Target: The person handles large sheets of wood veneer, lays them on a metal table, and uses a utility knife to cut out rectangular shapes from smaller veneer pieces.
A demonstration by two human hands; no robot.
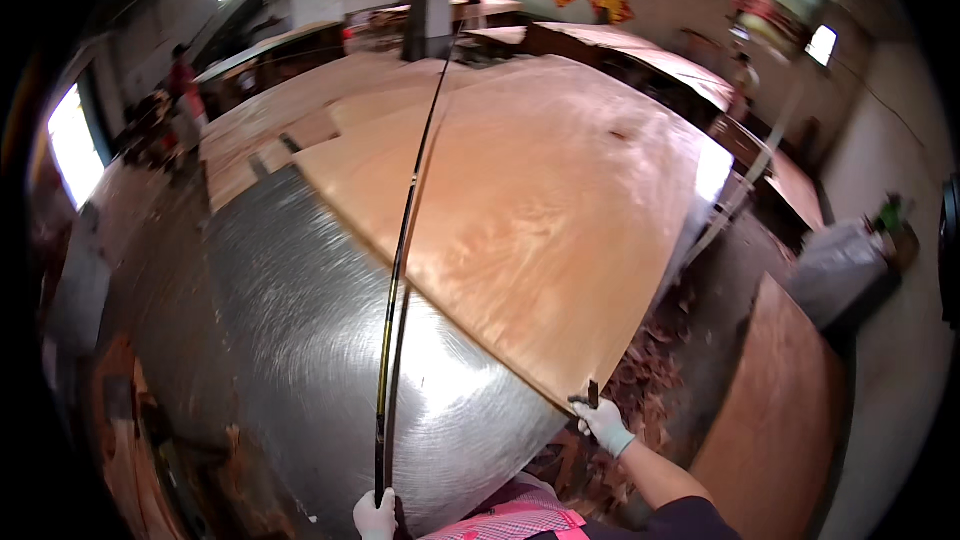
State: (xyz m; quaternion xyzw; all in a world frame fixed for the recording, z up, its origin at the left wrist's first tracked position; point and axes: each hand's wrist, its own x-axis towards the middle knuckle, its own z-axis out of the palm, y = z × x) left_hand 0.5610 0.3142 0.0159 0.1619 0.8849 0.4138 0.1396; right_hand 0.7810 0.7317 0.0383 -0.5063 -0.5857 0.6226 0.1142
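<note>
A large pale wood veneer sheet (510, 220) covers the back of a metal-topped worktable (285, 330), whose brushed silver surface shows at the front left. My left hand (375, 514), in a white glove, is closed round the lower end of a long thin dark pole (389, 340), which reaches across the table and sheet toward the back. My right hand (600, 422), also gloved, grips a small dark tool (592, 395) at the near right corner of the veneer.
A loose wood sheet (770, 400) lies at right beside reddish scraps (650, 370) on the floor. A pale bundle (835, 270) stands by the right wall. Co-workers (183, 85) are among stacked sheets farther back. A pale upright pole (745, 180) leans right of the table.
</note>
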